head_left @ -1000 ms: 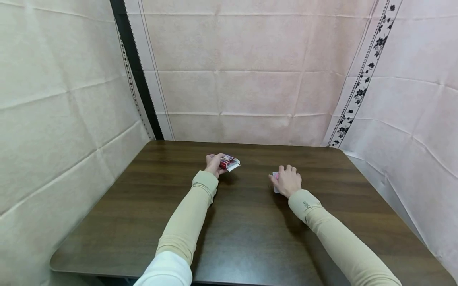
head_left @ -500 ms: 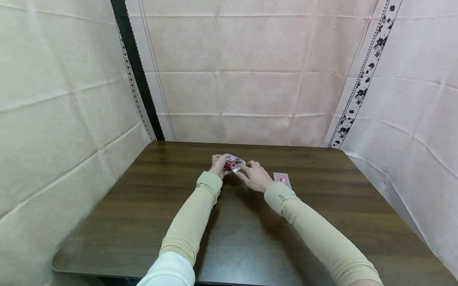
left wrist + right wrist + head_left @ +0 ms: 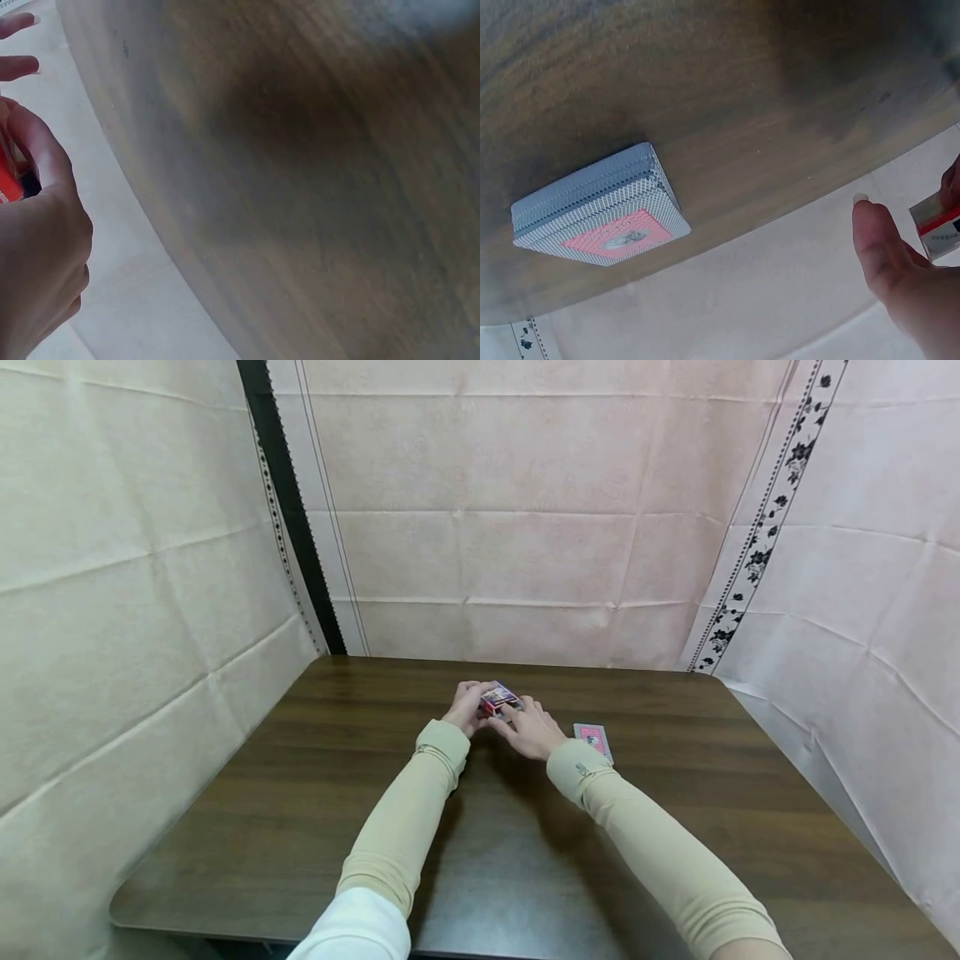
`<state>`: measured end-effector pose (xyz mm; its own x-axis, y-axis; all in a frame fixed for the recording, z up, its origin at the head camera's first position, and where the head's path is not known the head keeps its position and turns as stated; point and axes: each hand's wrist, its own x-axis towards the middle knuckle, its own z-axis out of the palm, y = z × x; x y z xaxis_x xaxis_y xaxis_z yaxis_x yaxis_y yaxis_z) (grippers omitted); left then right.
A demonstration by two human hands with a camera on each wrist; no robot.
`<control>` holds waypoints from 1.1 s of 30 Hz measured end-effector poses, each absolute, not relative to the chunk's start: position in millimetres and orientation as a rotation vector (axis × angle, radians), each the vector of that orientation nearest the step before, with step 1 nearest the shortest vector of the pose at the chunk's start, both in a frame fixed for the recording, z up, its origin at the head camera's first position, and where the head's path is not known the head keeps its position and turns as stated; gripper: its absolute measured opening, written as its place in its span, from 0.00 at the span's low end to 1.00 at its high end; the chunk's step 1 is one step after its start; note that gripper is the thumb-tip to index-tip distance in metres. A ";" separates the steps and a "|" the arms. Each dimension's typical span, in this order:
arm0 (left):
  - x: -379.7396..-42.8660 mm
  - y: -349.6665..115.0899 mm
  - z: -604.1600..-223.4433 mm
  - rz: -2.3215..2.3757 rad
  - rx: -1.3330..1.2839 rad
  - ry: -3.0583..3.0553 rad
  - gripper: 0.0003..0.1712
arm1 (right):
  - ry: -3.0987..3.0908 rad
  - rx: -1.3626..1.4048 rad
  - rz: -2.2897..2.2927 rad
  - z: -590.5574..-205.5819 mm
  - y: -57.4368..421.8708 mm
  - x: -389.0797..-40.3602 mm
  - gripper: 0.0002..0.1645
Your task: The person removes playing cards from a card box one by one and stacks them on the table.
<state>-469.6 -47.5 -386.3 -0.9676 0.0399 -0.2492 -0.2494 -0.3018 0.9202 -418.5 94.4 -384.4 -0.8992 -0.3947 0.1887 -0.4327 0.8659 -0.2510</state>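
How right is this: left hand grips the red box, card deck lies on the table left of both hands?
Wrong side: head view shows the card deck on the table, right of both left hand and right hand. The left hand does grip the red box.

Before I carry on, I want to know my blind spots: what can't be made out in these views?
1. Card box: head view, left end hidden by the left hand; print too small to read. Both wrist views: cut off by the image edge.
2. Right hand: right wrist view, partly cut off by the edge; whether it pinches the box is unclear.
3. Card deck: head view, near-left corner hidden behind the right cuff.
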 end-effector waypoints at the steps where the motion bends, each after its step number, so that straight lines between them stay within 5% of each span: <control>1: -469.4 -47.7 -385.7 2.389 -0.270 1.735 0.27 | -2.901 0.646 0.451 -384.9 94.3 -417.7 0.34; 17: -472.3 -51.3 -395.3 2.490 -0.391 1.700 0.29 | -2.709 0.645 0.506 -390.9 92.0 -414.0 0.22; 33: -466.7 -62.9 -393.6 2.600 -0.515 1.603 0.28 | -2.730 0.610 0.507 -376.5 96.4 -410.6 0.26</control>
<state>-466.7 -62.9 -393.6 -0.9438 -0.1353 -0.3014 -0.2085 -0.4637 0.8611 -410.6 96.4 -376.5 -0.8655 -0.3508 0.3574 -0.4557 0.8477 -0.2716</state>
